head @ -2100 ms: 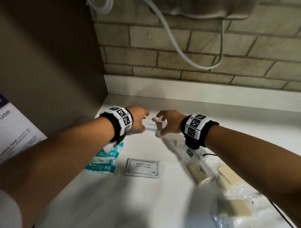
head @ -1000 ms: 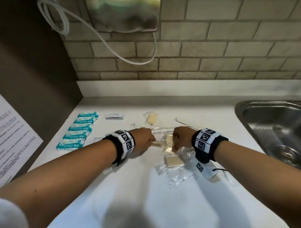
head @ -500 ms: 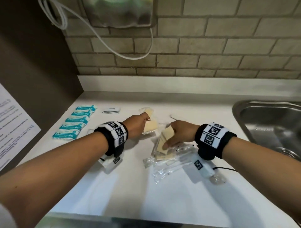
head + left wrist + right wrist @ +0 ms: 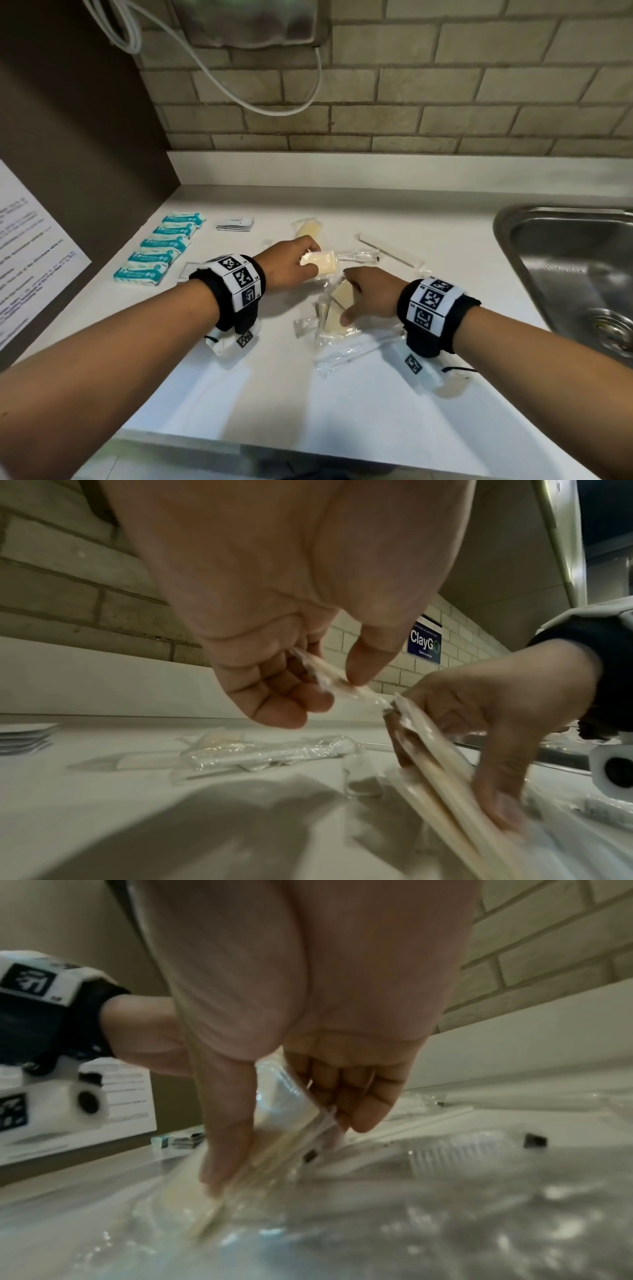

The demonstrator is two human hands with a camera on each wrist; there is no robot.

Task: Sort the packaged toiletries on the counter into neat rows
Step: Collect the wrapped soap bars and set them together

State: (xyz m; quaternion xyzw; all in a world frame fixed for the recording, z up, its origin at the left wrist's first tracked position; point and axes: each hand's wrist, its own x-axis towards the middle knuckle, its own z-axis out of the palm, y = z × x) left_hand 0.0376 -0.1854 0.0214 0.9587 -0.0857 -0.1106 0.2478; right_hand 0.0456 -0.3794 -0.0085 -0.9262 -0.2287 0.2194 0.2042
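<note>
Cream soap packets in clear wrap are the items in hand. My left hand [image 4: 308,263] pinches one soap packet [image 4: 323,268] by its end, thumb against fingers [image 4: 308,704], just above the counter. To its right, my right hand [image 4: 349,301] grips a small stack of soap packets [image 4: 337,313] tilted on edge, thumb on one side and fingers on the other [image 4: 356,1096]. The two hands' packets nearly touch [image 4: 390,704]. Another soap packet [image 4: 308,228] lies flat behind the left hand.
A row of teal packets [image 4: 161,253] lines the left side, with stacked white sachets [image 4: 236,223] behind it. Clear-wrapped toothbrushes and combs [image 4: 356,353] lie under and around my right hand. A steel sink [image 4: 565,274] is set in at the right. The brick wall stands behind.
Both hands left the white sachets in the corner and came to the soap pile. The left hand drew one packet off the stack that the right hand tilted up.
</note>
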